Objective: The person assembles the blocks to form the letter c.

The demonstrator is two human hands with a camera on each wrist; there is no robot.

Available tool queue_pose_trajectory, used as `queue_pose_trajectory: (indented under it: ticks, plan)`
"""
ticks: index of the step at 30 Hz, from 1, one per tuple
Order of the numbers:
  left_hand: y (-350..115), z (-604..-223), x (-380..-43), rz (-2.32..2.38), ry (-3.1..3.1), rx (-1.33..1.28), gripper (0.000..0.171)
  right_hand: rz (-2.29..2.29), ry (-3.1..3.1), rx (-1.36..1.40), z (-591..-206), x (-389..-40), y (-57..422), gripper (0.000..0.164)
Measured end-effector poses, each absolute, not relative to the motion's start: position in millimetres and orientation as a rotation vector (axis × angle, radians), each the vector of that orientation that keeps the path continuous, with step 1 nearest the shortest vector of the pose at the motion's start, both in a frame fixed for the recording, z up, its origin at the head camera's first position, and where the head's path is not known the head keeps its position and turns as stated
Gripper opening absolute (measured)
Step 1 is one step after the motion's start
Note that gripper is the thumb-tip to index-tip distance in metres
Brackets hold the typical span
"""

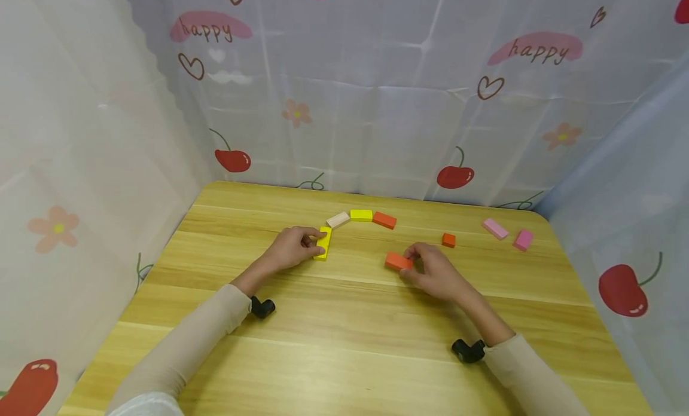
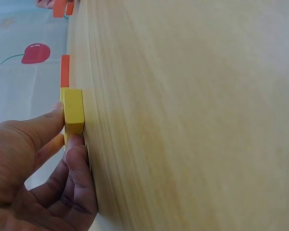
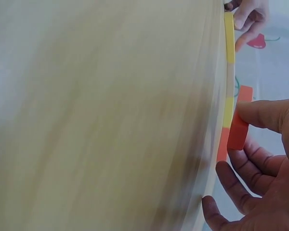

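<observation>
My left hand pinches a yellow wooden block between thumb and fingers; in the left wrist view the end of this block faces the camera. A natural wood block, another yellow block and an orange-red block run on from its far end in a curved row. To the right, my right hand grips an orange block. The right wrist view has that orange block between thumb and fingers, held up off the tabletop.
A small orange-red block lies beyond my right hand. Farther right are a light pink block and a darker pink block. Printed curtains hang behind the wooden table and at both sides.
</observation>
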State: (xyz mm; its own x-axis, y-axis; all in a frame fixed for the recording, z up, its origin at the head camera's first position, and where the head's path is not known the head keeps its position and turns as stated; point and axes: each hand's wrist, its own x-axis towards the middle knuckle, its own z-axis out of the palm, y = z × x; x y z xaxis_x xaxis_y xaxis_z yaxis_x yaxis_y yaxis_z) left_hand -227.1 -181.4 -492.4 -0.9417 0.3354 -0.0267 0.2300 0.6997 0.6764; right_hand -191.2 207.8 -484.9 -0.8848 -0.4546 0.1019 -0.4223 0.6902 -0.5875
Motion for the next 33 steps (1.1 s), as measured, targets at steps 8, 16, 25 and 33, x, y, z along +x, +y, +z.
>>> queue_pose_trajectory:
  ticks: [8, 16, 25, 33]
  plan:
    - [-181.5, -492.7, -226.6, 1.07, 2.76, 0.467, 0.045, -0.928, 2.828, -0.765, -485.5, -188.5, 187.8, 0.029]
    - [-181.5, -492.8, -227.8, 1.076, 2.76, 0.473, 0.045, -0.853, 2.81, -0.809, -482.8, -184.6, 165.9, 0.026]
    - [-182.8, -495.0, -227.5, 1.08, 2.767, 0.46, 0.045, -0.803, 2.76, -0.873, -478.3, -185.4, 131.4, 0.026]
    - [-182.6, -493.8, -227.6, 1.081, 2.775, 0.472, 0.044, -0.752, 2.749, -0.847, -474.9, -184.6, 107.5, 0.027]
